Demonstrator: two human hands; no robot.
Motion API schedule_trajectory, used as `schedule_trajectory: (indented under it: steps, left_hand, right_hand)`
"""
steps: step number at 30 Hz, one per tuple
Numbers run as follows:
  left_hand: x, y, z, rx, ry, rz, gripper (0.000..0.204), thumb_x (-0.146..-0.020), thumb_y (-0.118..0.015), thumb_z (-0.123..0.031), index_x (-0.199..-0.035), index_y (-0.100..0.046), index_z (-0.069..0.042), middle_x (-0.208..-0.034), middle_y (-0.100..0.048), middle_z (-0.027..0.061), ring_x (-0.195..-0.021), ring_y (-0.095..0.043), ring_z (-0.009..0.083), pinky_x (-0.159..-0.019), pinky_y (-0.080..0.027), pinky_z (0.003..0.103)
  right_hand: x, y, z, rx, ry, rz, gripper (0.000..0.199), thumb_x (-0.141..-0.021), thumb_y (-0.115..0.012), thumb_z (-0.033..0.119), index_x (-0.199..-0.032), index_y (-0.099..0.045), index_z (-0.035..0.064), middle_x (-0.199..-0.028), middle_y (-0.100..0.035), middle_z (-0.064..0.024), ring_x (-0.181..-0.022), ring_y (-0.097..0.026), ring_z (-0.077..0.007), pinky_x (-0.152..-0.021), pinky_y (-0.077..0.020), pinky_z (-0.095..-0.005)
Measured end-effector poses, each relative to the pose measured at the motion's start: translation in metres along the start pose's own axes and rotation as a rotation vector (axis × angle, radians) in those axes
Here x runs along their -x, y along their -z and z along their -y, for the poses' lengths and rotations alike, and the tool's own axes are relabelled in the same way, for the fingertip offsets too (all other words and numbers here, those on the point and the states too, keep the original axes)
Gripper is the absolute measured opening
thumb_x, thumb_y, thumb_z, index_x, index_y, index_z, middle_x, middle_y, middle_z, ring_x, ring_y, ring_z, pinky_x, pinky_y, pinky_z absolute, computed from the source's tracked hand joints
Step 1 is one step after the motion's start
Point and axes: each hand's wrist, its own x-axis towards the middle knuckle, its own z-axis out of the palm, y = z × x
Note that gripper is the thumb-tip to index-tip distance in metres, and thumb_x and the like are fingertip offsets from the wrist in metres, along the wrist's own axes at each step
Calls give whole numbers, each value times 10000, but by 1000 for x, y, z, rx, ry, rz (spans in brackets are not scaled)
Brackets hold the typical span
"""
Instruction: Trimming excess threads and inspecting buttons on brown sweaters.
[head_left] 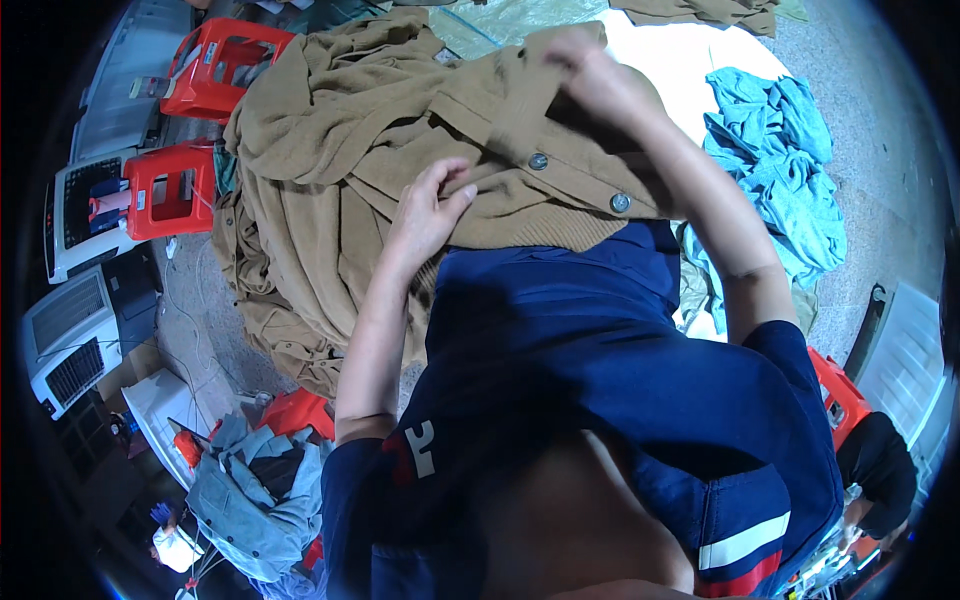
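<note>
The brown buttoned garment (580,185) lies at 12 o'clock, its front rumpled; handling looks partway, with folds left unsmoothed. Other brown garments (320,140) lie heaped towards 10 o'clock. The left hand (428,210), at 11, has its grip spread, thumb apart; the right hand (595,80), at 1, is blurred, so I cannot tell whether it pinches cloth. A clear jar (150,88) stands at 10, contents unreadable.
</note>
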Motion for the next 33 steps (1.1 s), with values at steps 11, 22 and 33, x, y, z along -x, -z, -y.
schedule_trajectory:
  steps: [11, 22, 33]
  left_hand:
    - [16, -4, -7, -331, -288, 48, 228, -828, -594, -89, -1050, -619, -41, -847, -623, 72, -867, -574, 239, -838, -413, 360]
    - [-16, 93, 10, -1001, -190, -636, 662, -647, -676, -49, -1278, -480, -72, -1276, -458, 138, -1200, -408, 334, -1021, -296, 470]
    - [-31, 124, 22, -1071, -343, -813, 394, -607, -617, -5, -987, -615, -108, -995, -612, 53, -917, -577, 245, -800, -457, 369]
  right_hand:
    - [34, 27, 76, 117, -102, 103, 230, -797, -602, 140, -1011, -573, 61, -1010, -574, -179, -895, -619, -352, -767, -522, -445]
    - [96, 26, 58, -17, -506, 158, 281, -777, -616, 26, -1057, -597, 35, -953, -650, -199, -907, -654, -326, -773, -519, -385]
    - [121, 210, 28, -308, -52, -989, 267, -862, -545, -48, -1114, -632, -61, -1060, -666, -163, -967, -638, -228, -906, -497, -348]
